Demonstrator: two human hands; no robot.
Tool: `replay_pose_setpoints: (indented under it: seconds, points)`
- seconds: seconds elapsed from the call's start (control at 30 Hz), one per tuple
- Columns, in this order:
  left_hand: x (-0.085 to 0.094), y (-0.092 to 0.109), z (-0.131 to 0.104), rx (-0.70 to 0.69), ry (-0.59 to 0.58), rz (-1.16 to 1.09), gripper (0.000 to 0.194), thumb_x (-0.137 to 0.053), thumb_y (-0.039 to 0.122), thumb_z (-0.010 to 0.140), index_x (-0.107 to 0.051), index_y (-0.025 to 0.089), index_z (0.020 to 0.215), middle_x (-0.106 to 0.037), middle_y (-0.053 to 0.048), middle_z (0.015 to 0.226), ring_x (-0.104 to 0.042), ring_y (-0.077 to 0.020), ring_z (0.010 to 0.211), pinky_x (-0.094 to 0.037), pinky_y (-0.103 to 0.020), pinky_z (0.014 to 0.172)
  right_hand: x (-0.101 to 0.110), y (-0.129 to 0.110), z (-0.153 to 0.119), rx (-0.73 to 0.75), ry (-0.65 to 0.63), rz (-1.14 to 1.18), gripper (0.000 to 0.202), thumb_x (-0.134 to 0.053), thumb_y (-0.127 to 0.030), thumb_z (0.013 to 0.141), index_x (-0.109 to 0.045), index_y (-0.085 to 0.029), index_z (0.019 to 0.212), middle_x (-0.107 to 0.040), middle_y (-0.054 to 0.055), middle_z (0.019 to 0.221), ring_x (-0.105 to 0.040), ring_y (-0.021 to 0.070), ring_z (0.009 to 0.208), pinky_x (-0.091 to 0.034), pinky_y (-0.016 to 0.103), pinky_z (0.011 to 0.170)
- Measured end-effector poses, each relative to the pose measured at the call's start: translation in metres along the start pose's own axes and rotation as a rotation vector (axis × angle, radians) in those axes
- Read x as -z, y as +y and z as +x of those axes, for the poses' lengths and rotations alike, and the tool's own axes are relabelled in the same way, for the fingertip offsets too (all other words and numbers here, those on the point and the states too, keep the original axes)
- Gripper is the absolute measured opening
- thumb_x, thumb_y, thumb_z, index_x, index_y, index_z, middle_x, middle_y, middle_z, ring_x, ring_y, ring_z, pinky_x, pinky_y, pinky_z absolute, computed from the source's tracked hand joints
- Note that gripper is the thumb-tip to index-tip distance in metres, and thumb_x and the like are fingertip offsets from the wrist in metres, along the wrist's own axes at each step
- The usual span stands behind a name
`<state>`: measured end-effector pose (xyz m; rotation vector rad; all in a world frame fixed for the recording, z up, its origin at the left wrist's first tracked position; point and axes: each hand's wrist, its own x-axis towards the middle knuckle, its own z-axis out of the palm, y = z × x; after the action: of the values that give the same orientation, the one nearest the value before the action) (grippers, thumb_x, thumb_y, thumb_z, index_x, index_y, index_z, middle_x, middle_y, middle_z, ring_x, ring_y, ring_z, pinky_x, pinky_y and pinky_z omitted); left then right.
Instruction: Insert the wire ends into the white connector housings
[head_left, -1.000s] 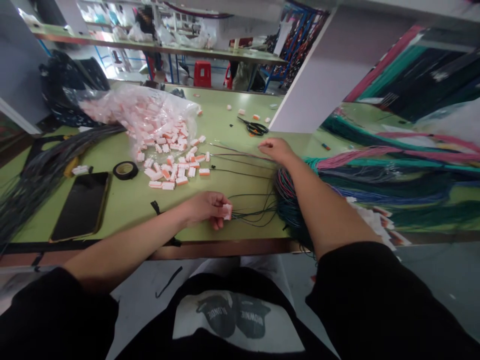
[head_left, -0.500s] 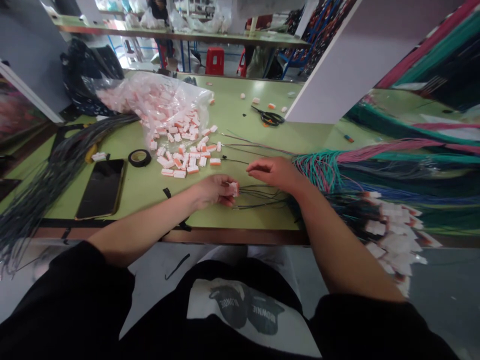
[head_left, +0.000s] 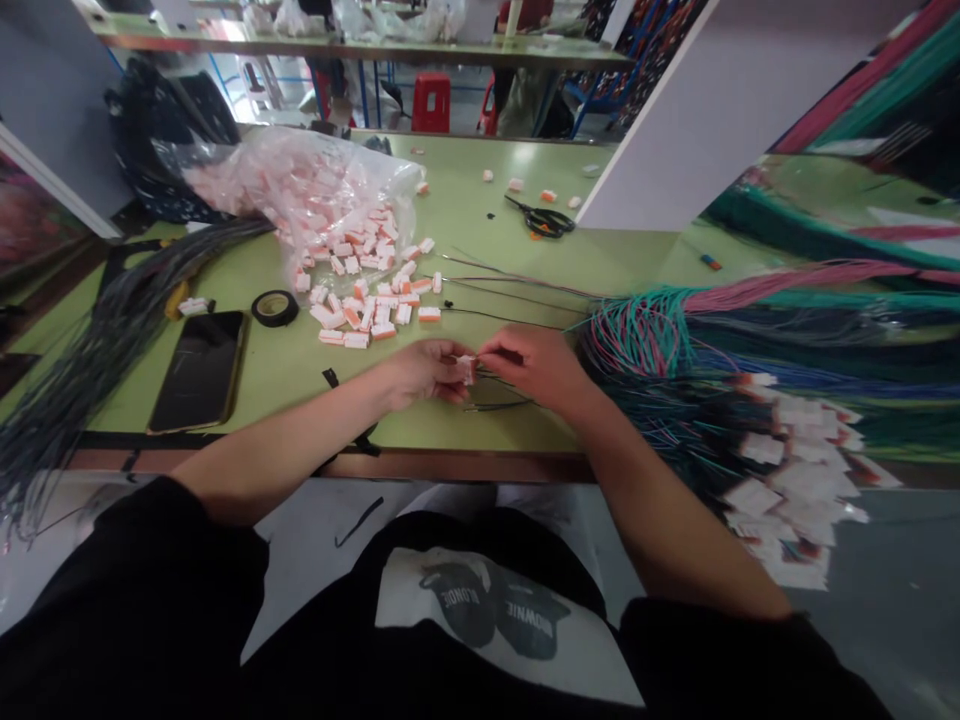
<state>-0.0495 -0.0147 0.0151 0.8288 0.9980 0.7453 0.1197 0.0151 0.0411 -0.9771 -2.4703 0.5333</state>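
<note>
Between the thumb and fingers of my left hand [head_left: 424, 374] is a small white and orange connector housing [head_left: 468, 370]. My right hand [head_left: 534, 365] is closed in a pinch right beside it, fingertips at the connector's right side, on what looks like a thin wire. Several dark wires [head_left: 499, 406] run from the connector area under my right hand toward a wire bundle [head_left: 637, 335] with green and pink strands. Above my hands, loose connectors [head_left: 375, 305] lie in a heap, spilling from a clear plastic bag [head_left: 322, 180].
Left of my hands are a black tape roll [head_left: 274, 308], a phone [head_left: 199, 370] and a bundle of dark wires [head_left: 142, 300]. Black-handled scissors [head_left: 544, 220] lie near a white upright panel [head_left: 645, 130]. Finished-looking connectors on wires [head_left: 802, 450] overhang the table edge at right.
My right hand has moved left and slightly down to the connector, its fingers now pinched. My left hand keeps hold of the connector. The whole view has shifted slightly.
</note>
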Motion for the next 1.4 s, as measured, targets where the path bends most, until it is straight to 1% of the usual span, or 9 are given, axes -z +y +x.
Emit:
replay_pose_setpoints:
  seconds: [0.13, 0.37, 0.63, 0.77, 0.93, 1.03, 1.17, 1.27, 1.4]
  points:
    - [0.002, -0.002, 0.000, -0.024, -0.032, -0.012, 0.011, -0.058, 0.006, 0.078, -0.052, 0.010, 0.087, -0.060, 0.001, 0.064, -0.055, -0.0047, 0.051, -0.045, -0.020, 0.055, 0.001, -0.002, -0.004, 0.009, -0.010, 0.029, 0.018, -0.050, -0.025, 0.077, -0.066, -0.020, 0.073, -0.064, 0.001, 0.069, -0.050, 0.0112, 0.061, -0.033, 0.024, 0.059]
    - [0.002, -0.003, -0.001, -0.042, -0.070, -0.029, 0.012, -0.061, 0.009, 0.077, -0.053, 0.010, 0.086, -0.060, 0.001, 0.064, -0.055, -0.0049, 0.051, -0.044, -0.019, 0.052, 0.005, 0.005, -0.008, -0.071, 0.061, -0.057, 0.016, -0.049, -0.021, 0.074, -0.063, -0.018, 0.069, -0.061, 0.002, 0.065, -0.047, 0.0111, 0.058, -0.033, 0.024, 0.057]
    - [-0.002, 0.001, -0.004, -0.021, 0.005, 0.012, 0.008, -0.052, 0.002, 0.080, -0.052, 0.009, 0.085, -0.059, 0.001, 0.062, -0.055, -0.0054, 0.047, -0.045, -0.021, 0.052, 0.002, 0.003, -0.007, -0.072, 0.032, -0.135, 0.018, -0.047, -0.023, 0.074, -0.063, -0.018, 0.068, -0.060, 0.002, 0.062, -0.046, 0.0116, 0.057, -0.031, 0.024, 0.056]
    - [-0.002, -0.002, -0.002, -0.076, 0.013, 0.067, 0.009, -0.060, 0.008, 0.078, -0.053, 0.009, 0.085, -0.060, 0.001, 0.062, -0.055, -0.0048, 0.048, -0.045, -0.019, 0.051, -0.002, -0.001, -0.007, -0.086, 0.027, -0.170, 0.019, -0.047, -0.023, 0.075, -0.063, -0.020, 0.066, -0.059, 0.001, 0.061, -0.046, 0.0123, 0.057, -0.030, 0.025, 0.055]
    - [-0.003, -0.004, -0.001, -0.142, 0.086, 0.159, 0.012, -0.062, 0.015, 0.077, -0.056, 0.009, 0.085, -0.060, 0.002, 0.061, -0.053, -0.0046, 0.044, -0.044, -0.020, 0.048, -0.008, -0.007, -0.005, -0.084, -0.005, -0.279, 0.023, -0.045, -0.025, 0.079, -0.064, -0.020, 0.067, -0.060, 0.004, 0.064, -0.048, 0.0151, 0.060, -0.029, 0.028, 0.056]
    - [-0.004, -0.002, -0.002, -0.114, 0.098, 0.151, 0.014, -0.063, 0.013, 0.076, -0.057, 0.008, 0.088, -0.061, 0.000, 0.062, -0.053, -0.0047, 0.043, -0.044, -0.020, 0.048, -0.008, -0.003, -0.007, -0.081, -0.004, -0.213, 0.020, -0.046, -0.024, 0.078, -0.065, -0.019, 0.072, -0.061, 0.005, 0.068, -0.049, 0.0150, 0.063, -0.031, 0.027, 0.058]
    - [-0.005, 0.000, -0.003, -0.094, 0.057, 0.113, 0.012, -0.061, 0.010, 0.076, -0.058, 0.008, 0.087, -0.061, 0.000, 0.062, -0.053, -0.0044, 0.044, -0.044, -0.019, 0.048, -0.007, 0.004, -0.011, -0.112, 0.056, -0.101, 0.015, -0.049, -0.023, 0.075, -0.063, -0.019, 0.072, -0.061, 0.002, 0.066, -0.048, 0.0132, 0.060, -0.032, 0.025, 0.057]
    - [-0.005, 0.000, -0.004, -0.092, 0.054, 0.105, 0.009, -0.061, 0.010, 0.076, -0.059, 0.007, 0.085, -0.061, 0.000, 0.062, -0.052, -0.0047, 0.043, -0.045, -0.021, 0.049, -0.009, 0.005, -0.011, -0.121, 0.071, -0.092, 0.015, -0.047, -0.022, 0.073, -0.062, -0.019, 0.070, -0.060, 0.002, 0.065, -0.048, 0.0132, 0.059, -0.032, 0.025, 0.057]
    - [-0.007, 0.001, -0.005, -0.099, 0.080, 0.116, 0.004, -0.059, 0.009, 0.077, -0.058, 0.007, 0.081, -0.059, 0.002, 0.059, -0.051, -0.0037, 0.041, -0.042, -0.018, 0.044, -0.011, 0.003, -0.010, -0.141, 0.055, -0.158, 0.016, -0.047, -0.021, 0.074, -0.062, -0.018, 0.069, -0.060, 0.003, 0.064, -0.047, 0.0136, 0.059, -0.031, 0.026, 0.057]
